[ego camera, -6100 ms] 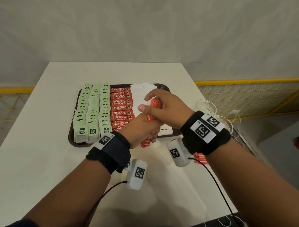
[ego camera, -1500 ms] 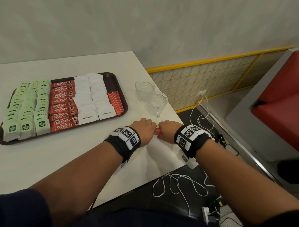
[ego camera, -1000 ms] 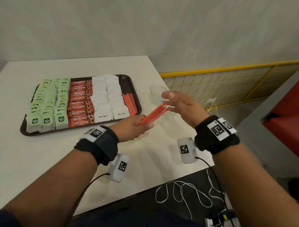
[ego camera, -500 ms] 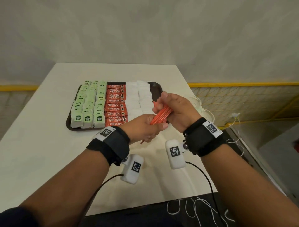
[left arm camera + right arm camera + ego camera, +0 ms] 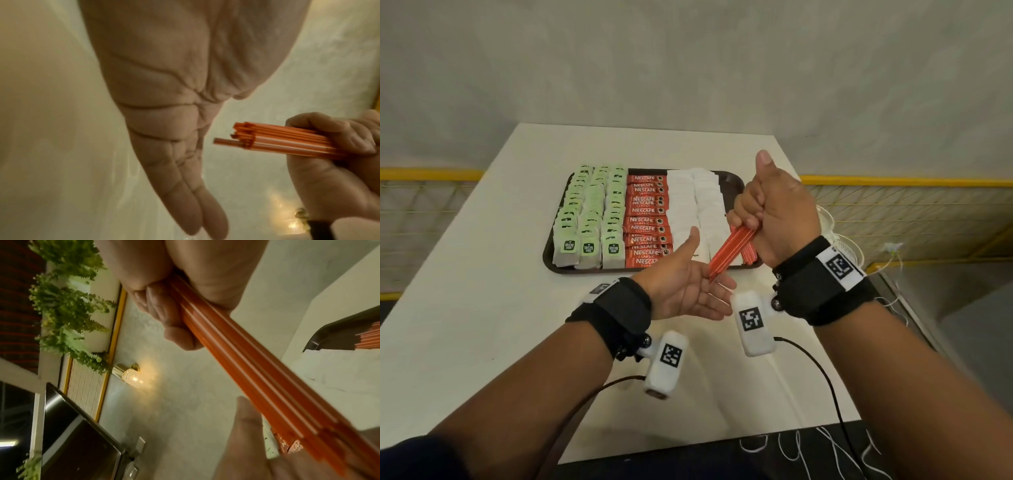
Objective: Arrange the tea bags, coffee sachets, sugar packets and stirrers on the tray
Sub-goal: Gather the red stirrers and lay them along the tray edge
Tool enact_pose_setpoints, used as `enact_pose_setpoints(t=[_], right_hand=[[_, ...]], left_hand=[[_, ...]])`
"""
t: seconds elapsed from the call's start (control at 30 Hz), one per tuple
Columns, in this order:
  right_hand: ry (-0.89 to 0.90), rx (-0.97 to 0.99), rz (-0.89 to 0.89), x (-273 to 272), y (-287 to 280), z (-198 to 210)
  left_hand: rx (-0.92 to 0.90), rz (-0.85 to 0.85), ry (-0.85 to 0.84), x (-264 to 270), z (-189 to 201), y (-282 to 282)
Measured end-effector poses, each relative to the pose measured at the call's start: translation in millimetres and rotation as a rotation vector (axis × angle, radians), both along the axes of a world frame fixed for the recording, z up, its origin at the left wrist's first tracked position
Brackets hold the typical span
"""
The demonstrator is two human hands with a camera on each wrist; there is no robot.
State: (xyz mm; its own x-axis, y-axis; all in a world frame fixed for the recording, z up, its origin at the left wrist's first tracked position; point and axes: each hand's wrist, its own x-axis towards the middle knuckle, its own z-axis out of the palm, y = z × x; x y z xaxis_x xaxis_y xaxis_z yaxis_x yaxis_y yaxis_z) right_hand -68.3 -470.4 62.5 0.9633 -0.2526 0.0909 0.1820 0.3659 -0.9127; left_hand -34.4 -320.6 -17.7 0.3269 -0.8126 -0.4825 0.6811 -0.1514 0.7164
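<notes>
Stirrers (image 5: 729,249), orange and thin, are gathered in one bundle inside the right hand (image 5: 774,212), whose fingers curl tightly round the upper part while the thumb points up. The top ends of the bundle are hidden inside the fist. The lower ends point down to the left hand (image 5: 688,291), which lies flat with the palm up and the fingers straight, holding nothing. In the head view the tips seem to touch the palm; in the left wrist view a small gap shows, so I cannot tell for sure. One stirrer sticks out longer than the others.

Behind the hands a dark tray (image 5: 549,250) stands on the white table (image 5: 465,274). It carries green tea bags (image 5: 589,219) on the left, red coffee sachets (image 5: 647,219) in the middle and white sugar packets (image 5: 698,205) on the right. More stirrers lie at the right edge of the tray, mostly covered by the right hand.
</notes>
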Motion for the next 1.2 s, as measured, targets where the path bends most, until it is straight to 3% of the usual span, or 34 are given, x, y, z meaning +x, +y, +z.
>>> enact_pose_setpoints(t=[0.23,0.53,0.73,0.9,1.0,1.2], right_hand=[[-0.067,-0.364,-0.067,0.2,20.4,-17.5],[0.010,-0.108,-0.043,10.9,16.2,-24.2],[0.005,-0.126,-0.022,22.5,9.6,-29.7],[0.046,-0.255,0.000,33.6,0.5,-38.1],[0.099,-0.436,-0.036,40.2,-10.0,-43.5],[0.182,-0.649,0.083,48.3,-15.3,-63.1]], left_hand=[[-0.029,0.143,0.146,10.3,5.8,-7.2],[0.039,0.232,0.128,16.6,3.0,-21.6],[0.139,0.173,0.073,23.8,1.9,-25.0],[0.108,0.152,0.105,32.6,1.2,-27.7],[0.105,0.197,0.107,38.7,-2.6,-28.2],[0.035,0.285,0.113,49.9,-5.1,-33.6]])
